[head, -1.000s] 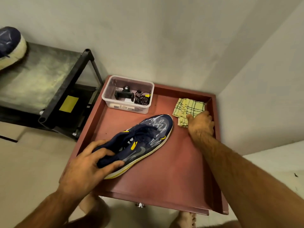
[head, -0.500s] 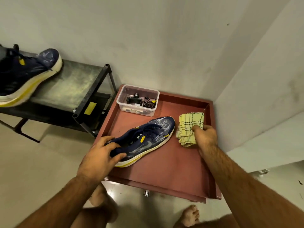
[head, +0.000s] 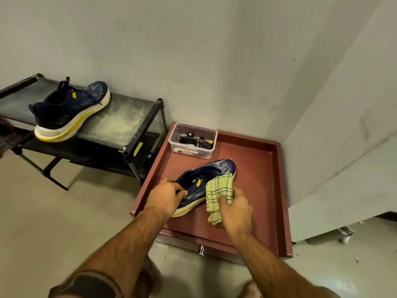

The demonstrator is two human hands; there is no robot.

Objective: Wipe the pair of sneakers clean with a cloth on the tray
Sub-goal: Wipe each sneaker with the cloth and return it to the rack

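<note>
Navy sneaker [head: 211, 172] on red tray [head: 266, 190], L hand [head: 165, 195] gripping its heel, R hand [head: 235, 208] pinching checked cloth [head: 219, 190] vs its side

Sneaker [head: 206, 179] heel hidden under left hand [head: 166, 196], box [head: 193, 140] contents indistinct

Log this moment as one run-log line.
left hand grips sneaker heel | right hand holds cloth against sneaker side | on tray | second sneaker on rack
</note>
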